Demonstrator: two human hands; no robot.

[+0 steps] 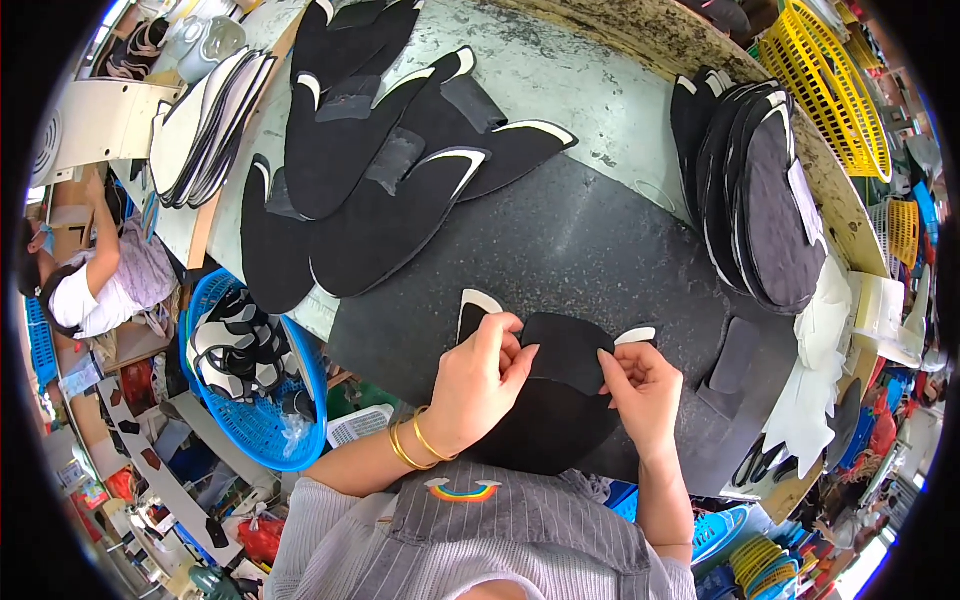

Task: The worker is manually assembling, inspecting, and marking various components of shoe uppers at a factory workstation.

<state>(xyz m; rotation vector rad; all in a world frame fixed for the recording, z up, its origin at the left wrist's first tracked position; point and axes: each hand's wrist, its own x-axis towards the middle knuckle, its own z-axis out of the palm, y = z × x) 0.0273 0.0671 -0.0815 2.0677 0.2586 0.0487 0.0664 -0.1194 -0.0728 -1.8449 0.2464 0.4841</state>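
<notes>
My left hand (476, 388) pinches the left edge of a small black rectangular patch (568, 345) between thumb and fingertips. At its right edge, my right hand (646, 395) grips the same patch the same way. Beneath it lies a black U-shaped shoe upper (550, 430) with white-edged tips, close to my body. The patch spans the gap between the two tips; whether it is stuck down, I cannot tell. Both pieces are over a dark speckled mat (560, 230). Part of the upper is hidden by my hands.
Overlapping black uppers (345, 150) with patches lie far left. A stack of black uppers (765, 200) stands at right, near loose black patches (733, 360). A blue basket (312, 400) of straps sits by the table's left edge. A co-worker (100, 265) is farther left.
</notes>
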